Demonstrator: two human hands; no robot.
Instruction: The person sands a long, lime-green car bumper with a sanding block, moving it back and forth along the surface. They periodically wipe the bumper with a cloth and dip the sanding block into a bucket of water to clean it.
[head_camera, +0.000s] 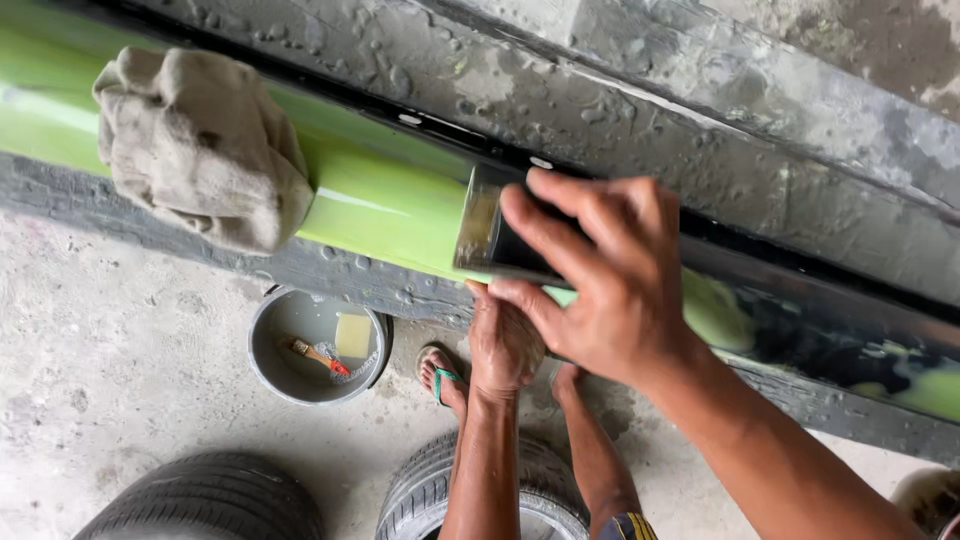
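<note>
Sanding by hand seems to be the step here, judged from the dark block (500, 235) pressed on the green panel (380, 200). The right hand (600, 280) grasps this block from above, fingers spread over its top and thumb at the near side. The left hand (500, 340) is under it at the lower edge of the panel, fingers curled against the edge; I cannot tell if it holds something.

To do it well, I think the block must stay flat on the curved green surface, with even pressure, so no edge digs in. To the right the green is already worn to dark patches (830, 350), so strokes there should be lighter.

A crumpled grey cloth (200, 145) lies on the panel to the left, well apart. On the concrete floor a grey bucket (317, 345) with a sponge and a small brush stands near the foot in a sandal (440, 375). Two tyres (205, 500) lie below.
</note>
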